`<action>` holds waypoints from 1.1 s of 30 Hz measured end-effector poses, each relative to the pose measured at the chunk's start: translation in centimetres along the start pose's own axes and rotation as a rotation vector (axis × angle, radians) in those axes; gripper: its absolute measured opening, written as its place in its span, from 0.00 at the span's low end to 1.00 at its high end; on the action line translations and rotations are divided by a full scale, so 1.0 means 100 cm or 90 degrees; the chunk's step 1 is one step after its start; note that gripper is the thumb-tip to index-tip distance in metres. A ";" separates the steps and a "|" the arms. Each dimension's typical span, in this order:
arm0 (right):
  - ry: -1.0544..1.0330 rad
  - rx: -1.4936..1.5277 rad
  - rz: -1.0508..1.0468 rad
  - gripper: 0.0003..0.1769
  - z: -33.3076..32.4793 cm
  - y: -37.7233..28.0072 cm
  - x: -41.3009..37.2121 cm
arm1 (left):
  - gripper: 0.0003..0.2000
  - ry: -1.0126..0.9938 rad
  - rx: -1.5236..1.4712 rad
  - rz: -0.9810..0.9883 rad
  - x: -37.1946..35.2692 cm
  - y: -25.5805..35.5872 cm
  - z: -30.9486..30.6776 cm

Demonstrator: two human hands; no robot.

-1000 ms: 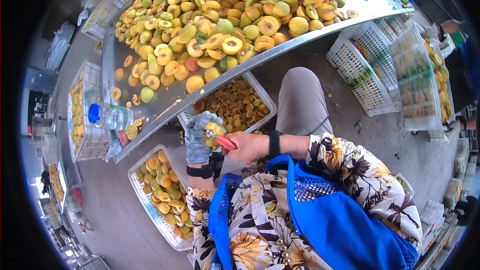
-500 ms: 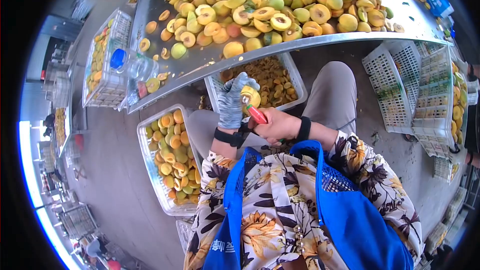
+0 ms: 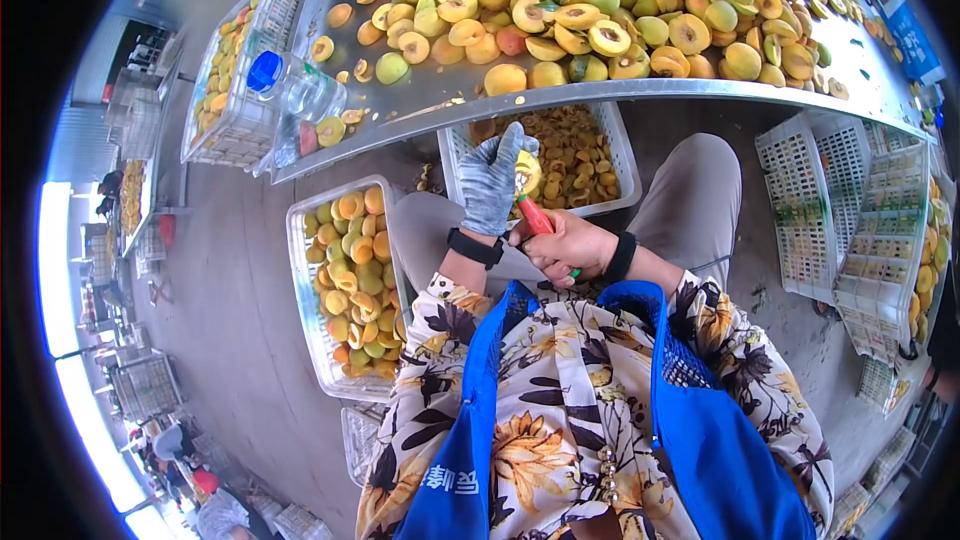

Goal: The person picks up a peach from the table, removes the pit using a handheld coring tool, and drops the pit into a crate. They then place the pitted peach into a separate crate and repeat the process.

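A yellow fruit (image 3: pixel 527 172) is clamped in the gloved left hand (image 3: pixel 492 180) and met by a red-handled tool (image 3: pixel 536 215) gripped in the right hand (image 3: pixel 565 248), above the lap. Just beyond, a crate of stones (image 3: pixel 450 155) is set beneath, seemingly to catch scraps, with a crate of halves (image 3: pixel 300 270) alongside. Both are partly overhung by the fruit-heaped steel table (image 3: pixel 640 92), where a water bottle (image 3: pixel 295 88) lies.

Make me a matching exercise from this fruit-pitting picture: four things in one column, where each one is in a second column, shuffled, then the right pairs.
Things:
1. water bottle
2. red-handled tool
3. fruit half
4. crate of pits

Places:
A. held in the gloved left hand
B. lying at the end of the metal table
C. held in the bare right hand
D. under the table, ahead of the knees

Pairs: 1-B, 2-C, 3-A, 4-D.
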State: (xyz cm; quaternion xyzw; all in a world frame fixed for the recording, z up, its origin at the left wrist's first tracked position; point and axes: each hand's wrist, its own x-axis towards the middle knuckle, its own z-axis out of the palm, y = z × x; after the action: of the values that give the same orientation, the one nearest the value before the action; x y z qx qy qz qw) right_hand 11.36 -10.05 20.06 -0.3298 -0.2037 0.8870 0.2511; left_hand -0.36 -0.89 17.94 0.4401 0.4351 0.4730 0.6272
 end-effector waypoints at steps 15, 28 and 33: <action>0.543 -0.936 -0.296 0.22 -0.102 -0.008 0.052 | 0.19 0.343 -0.272 -0.121 -0.022 0.008 -0.118; 0.447 -0.730 -0.197 0.24 -0.076 0.014 0.049 | 0.18 0.442 0.729 0.136 -0.106 -0.011 -0.242; 0.467 -0.733 -0.249 0.23 -0.059 0.009 0.031 | 0.16 0.133 0.706 0.483 0.031 0.067 -0.070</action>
State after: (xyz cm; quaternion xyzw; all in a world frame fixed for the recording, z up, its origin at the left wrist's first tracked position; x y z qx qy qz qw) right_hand 13.15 -7.86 13.94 -0.6448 -0.5980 0.4089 0.2436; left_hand -8.00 4.20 22.33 0.7710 0.4868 0.4069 0.0540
